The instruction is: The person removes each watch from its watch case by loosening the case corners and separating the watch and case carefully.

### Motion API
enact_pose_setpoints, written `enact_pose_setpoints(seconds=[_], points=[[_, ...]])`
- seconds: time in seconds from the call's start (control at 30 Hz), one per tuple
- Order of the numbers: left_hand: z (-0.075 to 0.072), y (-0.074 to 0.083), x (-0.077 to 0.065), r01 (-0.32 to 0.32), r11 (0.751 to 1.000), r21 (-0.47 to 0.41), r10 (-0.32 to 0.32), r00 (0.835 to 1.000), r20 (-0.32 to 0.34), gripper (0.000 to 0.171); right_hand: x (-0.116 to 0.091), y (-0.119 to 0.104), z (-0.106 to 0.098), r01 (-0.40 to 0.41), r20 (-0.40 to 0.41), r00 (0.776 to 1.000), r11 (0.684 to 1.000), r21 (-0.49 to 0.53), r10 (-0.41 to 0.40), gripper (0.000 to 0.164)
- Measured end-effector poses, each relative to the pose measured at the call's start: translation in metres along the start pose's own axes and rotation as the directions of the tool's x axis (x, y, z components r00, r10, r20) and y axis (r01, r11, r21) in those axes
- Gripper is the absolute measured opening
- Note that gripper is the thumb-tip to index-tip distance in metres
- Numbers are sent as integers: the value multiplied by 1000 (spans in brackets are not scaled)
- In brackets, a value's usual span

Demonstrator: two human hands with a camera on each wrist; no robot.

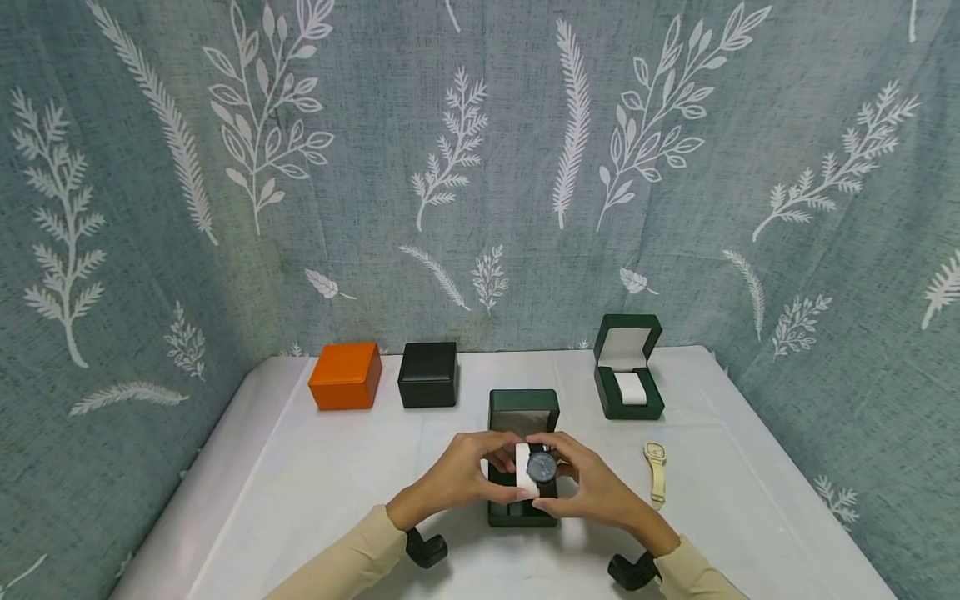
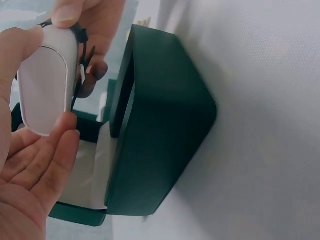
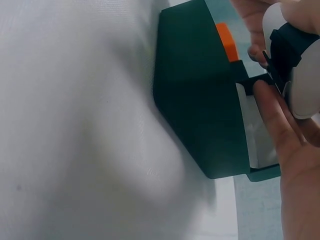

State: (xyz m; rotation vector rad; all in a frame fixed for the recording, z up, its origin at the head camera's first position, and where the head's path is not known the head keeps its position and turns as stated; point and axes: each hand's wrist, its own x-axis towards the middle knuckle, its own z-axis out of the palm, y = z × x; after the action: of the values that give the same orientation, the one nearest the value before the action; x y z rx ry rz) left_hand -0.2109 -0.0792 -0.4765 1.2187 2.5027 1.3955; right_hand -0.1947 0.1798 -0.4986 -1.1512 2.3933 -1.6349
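A black wristwatch with a dark round dial [image 1: 542, 467] is wrapped around a white watch cushion [image 1: 522, 469]. My left hand [image 1: 463, 473] pinches the cushion's left end between thumb and fingers; the left wrist view shows the cushion's flat end [image 2: 44, 92]. From the other side, my right hand [image 1: 596, 483] grips the cushion's right end beside the watch. The black strap [image 3: 288, 47] appears partly round the cushion in the right wrist view. Both hands hold them above an open dark green watch box [image 1: 522, 518], whose lid stands up behind. The hands hide much of its inside.
An orange box [image 1: 345, 377] and a black box [image 1: 428, 375], both closed, stand at the back left. Back right is another open green box [image 1: 633, 410] with a white cushion inside. A gold-coloured watch [image 1: 656, 475] lies right of the hands. Patterned curtain hangs behind the white table.
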Motion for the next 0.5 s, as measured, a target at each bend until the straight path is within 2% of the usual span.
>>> enact_pose_setpoints(seconds=[0.33, 0.5], points=[[-1, -2, 0, -35, 999, -1, 35, 999, 17, 64, -3, -3, -4, -50, 53, 997, 999, 22, 49, 78], [-2, -3, 0, -37, 999, -12, 38, 999, 20, 64, -3, -2, -5, -39, 60, 997, 999, 34, 37, 82]])
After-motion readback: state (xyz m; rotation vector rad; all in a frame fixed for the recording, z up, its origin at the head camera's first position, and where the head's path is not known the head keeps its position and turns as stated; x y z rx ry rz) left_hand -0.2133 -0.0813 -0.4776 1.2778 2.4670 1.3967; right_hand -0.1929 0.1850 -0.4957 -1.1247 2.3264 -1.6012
